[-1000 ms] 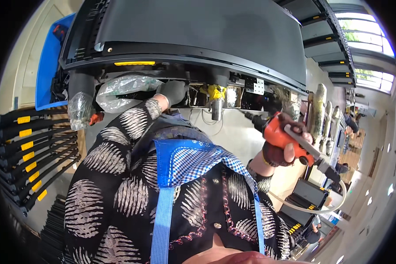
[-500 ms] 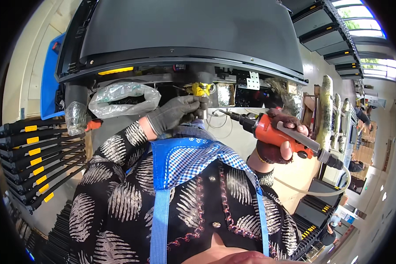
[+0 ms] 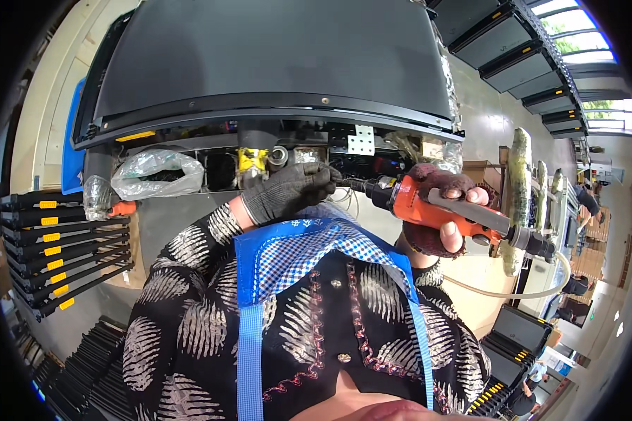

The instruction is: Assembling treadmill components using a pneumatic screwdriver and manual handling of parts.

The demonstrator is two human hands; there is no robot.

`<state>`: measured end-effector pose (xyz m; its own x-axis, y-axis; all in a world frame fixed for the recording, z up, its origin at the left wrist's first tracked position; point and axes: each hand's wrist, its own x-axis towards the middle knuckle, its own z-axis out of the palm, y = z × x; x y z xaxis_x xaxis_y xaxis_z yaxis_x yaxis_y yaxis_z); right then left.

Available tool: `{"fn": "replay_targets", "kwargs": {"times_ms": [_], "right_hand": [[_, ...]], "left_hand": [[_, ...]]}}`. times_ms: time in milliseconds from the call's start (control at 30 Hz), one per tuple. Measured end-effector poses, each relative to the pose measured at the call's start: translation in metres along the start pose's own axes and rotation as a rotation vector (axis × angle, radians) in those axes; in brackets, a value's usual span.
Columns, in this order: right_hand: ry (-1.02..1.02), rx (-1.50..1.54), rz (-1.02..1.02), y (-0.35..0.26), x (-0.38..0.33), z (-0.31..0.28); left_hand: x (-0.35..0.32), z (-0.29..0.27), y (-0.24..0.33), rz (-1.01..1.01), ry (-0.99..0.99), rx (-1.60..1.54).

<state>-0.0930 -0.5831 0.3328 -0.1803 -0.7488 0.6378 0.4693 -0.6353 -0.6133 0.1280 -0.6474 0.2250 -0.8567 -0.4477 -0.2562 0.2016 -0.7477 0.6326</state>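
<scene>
My right hand (image 3: 428, 240), in a dark red fingerless-style glove, wraps round an orange-red power screwdriver (image 3: 416, 203) with a black nose and a hose at its rear. The driver lies nearly level, its bit (image 3: 352, 184) pointing left. My left hand (image 3: 288, 191), in a dark grey knit glove, has its fingers pinched at the end of the bit. Whatever those fingers hold is too small to make out. Just beyond the left hand stands a dark post wrapped in yellow tape (image 3: 251, 158).
A large dark grey panel (image 3: 267, 59) with a black front rail spans the far side. Below it are a clear plastic bag (image 3: 154, 174), a perforated white plate (image 3: 361, 140) and small parts bins. Black frames with yellow labels (image 3: 53, 238) are stacked at left. A pale hose (image 3: 498, 295) loops at right.
My left hand has left the yellow-taped post and moved right to the bit's tip. The screwdriver has shifted slightly left. The whole view has swung, so the bench appears further left.
</scene>
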Motion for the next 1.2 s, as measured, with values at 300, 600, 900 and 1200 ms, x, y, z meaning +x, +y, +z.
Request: {"fn": "replay_targets", "kwargs": {"times_ms": [300, 600, 900, 1200], "right_hand": [[-0.031, 0.035, 0.014, -0.037, 0.009, -0.072], [0.014, -0.014, -0.085, -0.052, 0.007, -0.108], [0.114, -0.324, -0.413, -0.018, 0.053, -0.153], [0.188, -0.885, -0.048, -0.01, 0.121, -0.168]], "left_hand": [[0.062, 0.058, 0.011, 0.007, 0.194, 0.364], [0.117, 0.082, 0.002, -0.036, 0.131, 0.039], [0.224, 0.103, 0.022, 0.149, 0.184, -0.128], [0.224, 0.07, -0.013, 0.229, 0.022, 0.097]]}}
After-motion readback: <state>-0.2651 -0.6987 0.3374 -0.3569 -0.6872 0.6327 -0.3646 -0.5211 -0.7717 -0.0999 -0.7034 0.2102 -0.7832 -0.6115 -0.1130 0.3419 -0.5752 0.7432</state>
